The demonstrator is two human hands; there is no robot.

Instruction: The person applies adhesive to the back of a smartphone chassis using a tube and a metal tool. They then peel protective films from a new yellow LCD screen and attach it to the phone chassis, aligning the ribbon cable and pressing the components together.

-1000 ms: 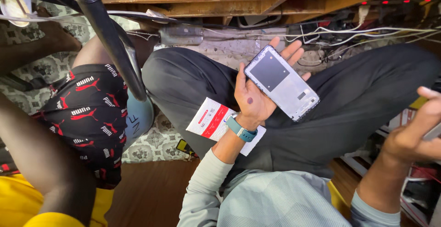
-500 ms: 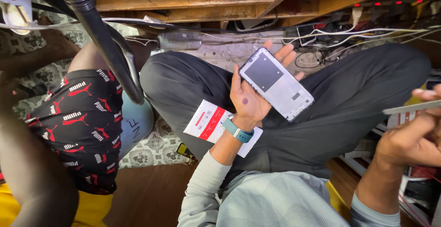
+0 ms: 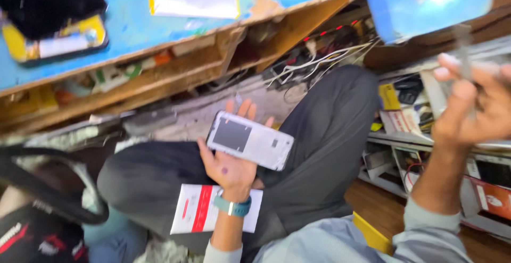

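Palm up, the left hand [image 3: 231,163] holds a white rectangular phone body with a dark square panel in its back [image 3: 249,140], fingers spread behind it and thumb along its lower edge. A teal band [image 3: 232,206] circles that wrist. The phone sits above the person's lap, over crossed legs in dark grey trousers [image 3: 319,135]. On the left thigh lies a white card with a red stripe [image 3: 205,209], just beside the wrist. The right hand [image 3: 474,109] is raised at the right edge, well apart from the phone, fingers curled in; it may pinch a thin grey tool, but blur keeps me from telling. Behind stands a blue-topped wooden bench [image 3: 159,34], with white cables [image 3: 314,61] under it.
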